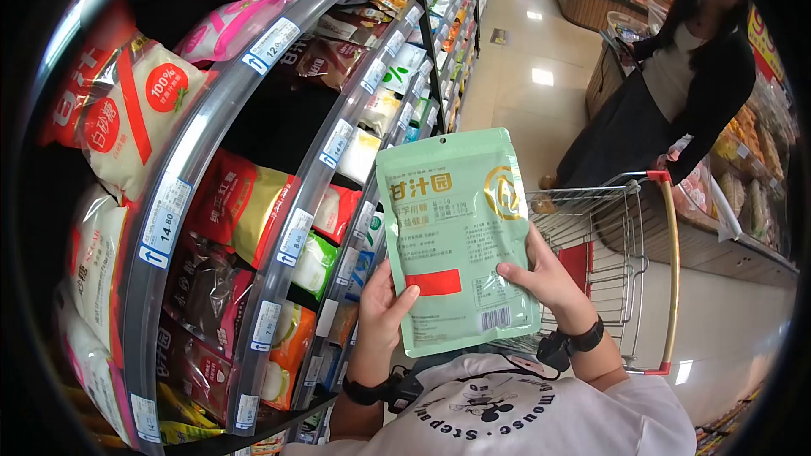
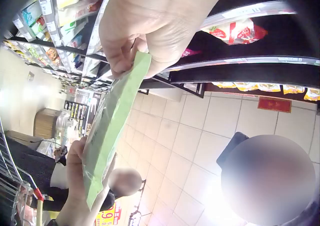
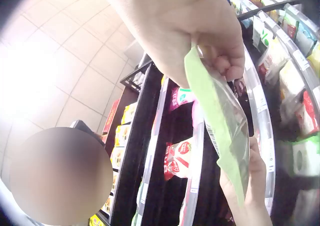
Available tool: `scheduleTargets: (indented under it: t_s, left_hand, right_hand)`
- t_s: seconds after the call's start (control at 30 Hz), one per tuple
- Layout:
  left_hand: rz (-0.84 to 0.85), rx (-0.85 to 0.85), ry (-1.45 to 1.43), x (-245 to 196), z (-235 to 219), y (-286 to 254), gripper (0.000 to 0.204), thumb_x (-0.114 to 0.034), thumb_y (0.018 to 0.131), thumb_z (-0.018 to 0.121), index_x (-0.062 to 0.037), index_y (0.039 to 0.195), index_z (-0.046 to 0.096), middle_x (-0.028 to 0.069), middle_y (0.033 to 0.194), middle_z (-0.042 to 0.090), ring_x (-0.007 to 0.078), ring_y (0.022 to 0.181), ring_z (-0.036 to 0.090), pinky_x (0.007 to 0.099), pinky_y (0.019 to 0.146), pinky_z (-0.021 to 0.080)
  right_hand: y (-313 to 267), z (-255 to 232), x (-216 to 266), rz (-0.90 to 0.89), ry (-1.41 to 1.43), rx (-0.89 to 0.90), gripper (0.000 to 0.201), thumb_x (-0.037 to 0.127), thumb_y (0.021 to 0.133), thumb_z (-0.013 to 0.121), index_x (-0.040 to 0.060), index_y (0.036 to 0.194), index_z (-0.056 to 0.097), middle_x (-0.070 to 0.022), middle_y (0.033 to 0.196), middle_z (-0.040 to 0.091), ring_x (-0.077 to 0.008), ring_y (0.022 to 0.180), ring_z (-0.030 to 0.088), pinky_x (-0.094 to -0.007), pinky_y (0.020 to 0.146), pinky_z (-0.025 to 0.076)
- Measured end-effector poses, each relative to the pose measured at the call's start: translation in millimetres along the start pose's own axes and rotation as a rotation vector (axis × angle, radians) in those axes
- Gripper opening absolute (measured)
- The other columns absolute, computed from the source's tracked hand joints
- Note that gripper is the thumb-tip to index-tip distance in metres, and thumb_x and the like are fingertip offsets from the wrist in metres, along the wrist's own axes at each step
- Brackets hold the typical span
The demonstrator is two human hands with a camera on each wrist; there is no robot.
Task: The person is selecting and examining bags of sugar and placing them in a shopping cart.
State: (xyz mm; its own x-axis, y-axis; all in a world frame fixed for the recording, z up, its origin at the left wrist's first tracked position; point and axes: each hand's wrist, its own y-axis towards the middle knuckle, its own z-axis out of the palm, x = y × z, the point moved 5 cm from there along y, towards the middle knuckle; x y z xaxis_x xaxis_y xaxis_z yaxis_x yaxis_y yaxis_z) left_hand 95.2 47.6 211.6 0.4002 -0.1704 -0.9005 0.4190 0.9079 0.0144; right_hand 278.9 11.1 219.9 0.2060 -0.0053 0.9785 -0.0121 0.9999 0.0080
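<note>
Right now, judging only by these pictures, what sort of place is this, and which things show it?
Probably a supermarket: shelves hold rows of bagged goods, price tags line the shelf edges, and a wire shopping cart stands near the held green bag.

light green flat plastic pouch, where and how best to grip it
Probably pinch the light green flat plastic pouch by its lower side edges, left hand and right hand from opposite sides, thumbs on the printed face: it's wide but thin edge-on.
</note>
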Motion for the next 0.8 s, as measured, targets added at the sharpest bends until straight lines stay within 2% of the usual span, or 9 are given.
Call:
scheduleTargets:
  t_s: [0.27,0.5,0.57,0.6,0.63,0.67,0.7,0.77,0.8]
  left_hand:
    - [-0.025,0.039,0.033,-8.0,6.4,-1.8,0.045,0.002,0.07,0.05,0.0039,0.112,0.033,0.0102,0.105,0.044,0.0134,0.096,0.042,0.0251,0.083,0.032]
    - [-0.054,0.057,0.234,16.4,-20.8,6.4,0.055,-0.004,0.071,0.053,-0.0011,0.119,0.025,0.0092,0.114,0.037,0.0154,0.1,0.039,0.0258,0.081,0.034]
    - [0.111,0.013,0.552,23.1,-33.2,1.2,0.057,-0.006,0.071,0.055,-0.0042,0.12,0.025,0.0087,0.117,0.034,0.0162,0.101,0.038,0.0267,0.08,0.035]
    - [0.089,0.044,0.497,31.4,-34.5,-1.8,0.057,-0.007,0.071,0.055,-0.0044,0.12,0.025,0.0119,0.119,0.031,0.0175,0.101,0.037,0.028,0.079,0.036]
    - [-0.135,0.071,0.359,35.5,-26.5,-6.2,0.058,-0.009,0.072,0.054,-0.0051,0.121,0.023,0.0128,0.118,0.03,0.0183,0.104,0.035,0.0291,0.081,0.034]
    - [-0.157,0.146,0.207,36.8,-14.8,-7.2,0.059,-0.011,0.073,0.054,-0.0056,0.121,0.021,0.0121,0.116,0.031,0.0178,0.104,0.034,0.029,0.082,0.032]
    - [-0.183,0.215,0.051,40.6,-4.5,-10.2,0.059,-0.012,0.074,0.053,-0.006,0.122,0.019,0.0114,0.115,0.031,0.0174,0.104,0.033,0.0288,0.084,0.031]
    - [-0.152,0.083,-0.108,50.9,-4.4,-12.6,0.059,-0.016,0.075,0.052,-0.0071,0.122,0.017,0.0097,0.113,0.031,0.0166,0.104,0.033,0.0281,0.084,0.03]
    - [-0.135,0.018,-0.189,56.0,-7.7,-13.2,0.059,-0.017,0.075,0.052,-0.0077,0.122,0.016,0.0089,0.113,0.031,0.0162,0.104,0.032,0.0277,0.084,0.03]
  right_hand:
    - [1.5,-5.2,-27.8,0.065,0.292,-0.045,0.064,0.003,0.068,0.054,0.0012,0.121,0.017,-0.0085,0.116,0.033,-0.0149,0.105,0.033,-0.0263,0.088,0.026]
    - [9.6,-8.9,-27.5,-0.008,0.165,-0.106,0.063,0.004,0.067,0.055,0.0024,0.119,0.02,-0.0089,0.111,0.037,-0.016,0.1,0.037,-0.0276,0.084,0.031]
    - [13.6,-4.8,-25.2,-0.16,-0.073,-0.148,0.057,0.006,0.066,0.056,0.0017,0.115,0.026,-0.0103,0.107,0.04,-0.0171,0.098,0.039,-0.0278,0.082,0.031]
    - [15.8,-0.8,-25.2,-0.243,-0.229,-0.163,0.055,0.007,0.066,0.056,0.0015,0.114,0.028,-0.0111,0.105,0.041,-0.017,0.097,0.04,-0.0279,0.081,0.032]
    - [18.7,5.2,-23.7,-0.327,-0.382,-0.177,0.054,0.007,0.066,0.056,0.0013,0.112,0.029,-0.012,0.104,0.042,-0.0169,0.096,0.041,-0.0279,0.081,0.033]
    - [19.7,15.6,-23.5,-0.337,-0.547,-0.174,0.048,0.009,0.067,0.055,0.0002,0.108,0.033,-0.0145,0.1,0.045,-0.0214,0.091,0.046,-0.0284,0.079,0.035]
    - [17.6,35.5,-18.3,-0.181,-0.728,-0.121,0.049,0.006,0.064,0.053,-0.001,0.108,0.033,-0.0139,0.092,0.047,-0.0277,0.084,0.049,-0.0317,0.074,0.039]
    - [12.7,71.7,-34.9,-0.123,-0.924,0.141,0.048,0.005,0.062,0.051,0.0012,0.108,0.036,-0.0106,0.086,0.047,-0.0272,0.072,0.049,-0.032,0.064,0.04]
    - [6.8,89.3,-36.1,-0.329,-1.169,0.147,0.048,0.006,0.061,0.049,0.0008,0.107,0.037,-0.0099,0.084,0.047,-0.0237,0.068,0.048,-0.0311,0.06,0.039]
